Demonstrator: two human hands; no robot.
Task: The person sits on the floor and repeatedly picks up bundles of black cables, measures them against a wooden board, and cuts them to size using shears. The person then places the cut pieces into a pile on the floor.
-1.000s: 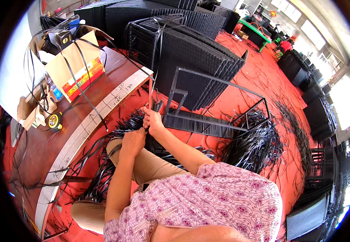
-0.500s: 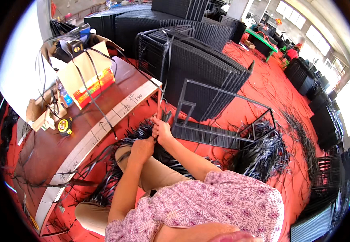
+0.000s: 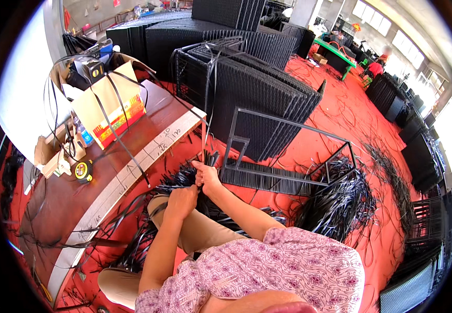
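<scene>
My left hand point(image 3: 182, 201) is closed, knuckles up, just in front of my knee. Beside it and slightly farther out, my right hand point(image 3: 207, 176) is closed around black plastic strips point(image 3: 212, 158), whose dark ends stick out past the fingers. A dark piece shows between the two fists, so both seem to be on the same strips; most of it is hidden by my fingers. Under and around my hands lies a heap of loose black strips point(image 3: 176, 177). To the right stands a black metal frame point(image 3: 294, 122), next to a black woven panel point(image 3: 267, 177).
At the left is a brown table point(image 3: 54, 201) with a pale marked edge, bearing a cardboard box point(image 3: 95, 101) and a tape measure point(image 3: 83, 171). Stacked black woven panels point(image 3: 257, 99) stand ahead. Another strip pile point(image 3: 335, 201) covers the red floor point(image 3: 309, 99) at right.
Both hands stay close together and closed, with only a small shift in place. The whole view has tilted slightly; the table and frame look unchanged.
</scene>
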